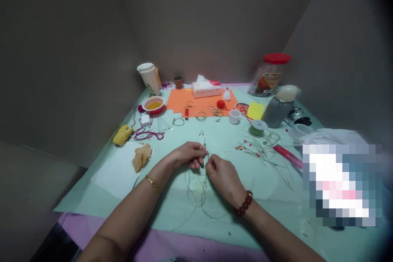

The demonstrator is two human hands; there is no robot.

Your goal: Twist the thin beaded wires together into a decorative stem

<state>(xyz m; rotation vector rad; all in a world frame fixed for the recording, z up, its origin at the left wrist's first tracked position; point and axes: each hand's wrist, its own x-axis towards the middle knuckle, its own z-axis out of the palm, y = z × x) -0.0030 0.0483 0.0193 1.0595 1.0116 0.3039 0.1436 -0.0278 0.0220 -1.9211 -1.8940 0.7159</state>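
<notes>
My left hand point(188, 153) and my right hand point(221, 175) meet at the middle of the pale green table cover point(172, 196). Both are closed in a pinch on a thin greenish wire point(196, 190), which hangs in loops below them toward the table's near edge. A short wire end with a small bead sticks up between the fingertips. A gold bracelet sits on my left wrist and a dark red bead bracelet on my right wrist.
An orange mat point(201, 102) with wire rings and a red thread spool lies at the back. Around it are a paper cup point(149, 77), a red bowl point(153, 105), a tissue box point(205, 88), a red-lidded jar point(270, 74), a green wire spool point(258, 126), a corn cob point(122, 134) and loose wire pieces point(264, 151).
</notes>
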